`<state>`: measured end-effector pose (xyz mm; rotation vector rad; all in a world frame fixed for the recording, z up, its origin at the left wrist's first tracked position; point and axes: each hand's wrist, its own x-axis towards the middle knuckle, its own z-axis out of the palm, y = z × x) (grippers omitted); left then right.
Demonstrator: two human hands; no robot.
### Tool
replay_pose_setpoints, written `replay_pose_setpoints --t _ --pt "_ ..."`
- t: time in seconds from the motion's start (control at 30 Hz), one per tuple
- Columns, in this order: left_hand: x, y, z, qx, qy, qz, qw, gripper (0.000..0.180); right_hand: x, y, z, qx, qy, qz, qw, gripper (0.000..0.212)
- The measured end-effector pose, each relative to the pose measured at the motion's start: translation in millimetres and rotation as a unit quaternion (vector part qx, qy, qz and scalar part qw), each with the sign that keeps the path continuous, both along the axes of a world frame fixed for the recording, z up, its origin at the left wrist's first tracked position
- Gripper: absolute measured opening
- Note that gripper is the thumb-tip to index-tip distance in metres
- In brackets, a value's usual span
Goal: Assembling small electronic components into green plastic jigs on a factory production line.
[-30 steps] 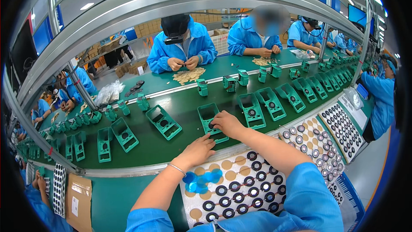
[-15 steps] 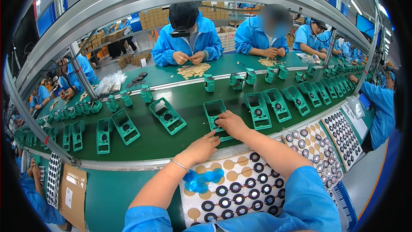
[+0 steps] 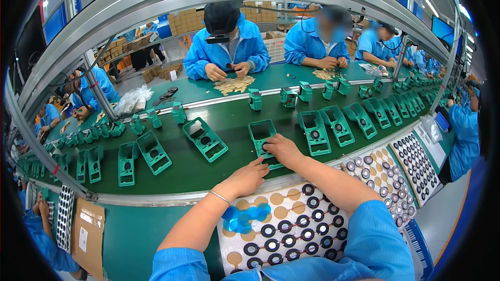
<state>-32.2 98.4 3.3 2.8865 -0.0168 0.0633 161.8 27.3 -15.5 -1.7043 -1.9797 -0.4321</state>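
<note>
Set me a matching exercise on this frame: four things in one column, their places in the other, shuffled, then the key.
Things
1. Right hand
2. Metal bracelet
3. Blue translucent discs
4. Brown cardboard

Places
A. On the white sheet of black rings
B. At the lower left of the picture
C. Over a green housing
D. Around the wrist of the left hand

Pairs: 1-C, 2-D, 3-A, 4-B

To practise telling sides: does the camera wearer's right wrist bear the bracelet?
No, the bracelet circles the wrist of the left hand.
</note>
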Motion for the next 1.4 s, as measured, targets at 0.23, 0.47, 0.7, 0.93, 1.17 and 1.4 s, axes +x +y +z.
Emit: replay_pose_setpoints --t 0.23,0.47,0.7,0.93,1.17,1.4 --pt "-1.9 0.3 2.0 0.001 0.015 -0.003 1.000 0.040 -6.0 -5.9 5.9 -0.040 -0.033 -0.007 0.999 0.022" --pt "5.4 -1.5 6.3 0.009 0.040 0.003 0.999 0.037 -0.4 -22.9 15.0 -0.091 -0.082 -0.039 0.992 0.035" --pt "5.2 -2.3 6.2 -0.027 0.043 0.010 0.999 0.036 -2.4 -25.4 10.7 -0.105 0.085 -0.043 0.990 0.050" --pt "6.0 0.9 4.7 -0.031 0.017 0.010 0.999 0.035 -20.3 -27.7 20.0 -0.169 -0.066 -0.113 0.977 0.051" --pt "0.9 -2.6 17.9 -0.053 -0.178 0.043 0.982 0.028 0.3 -67.4 83.3 -0.004 0.184 -0.111 0.977 0.031" --pt "-42.5 47.7 -7.6 0.043 0.009 0.311 0.950 0.067 -33.8 -146.9 41.7 -0.221 -0.015 0.014 0.975 0.011"
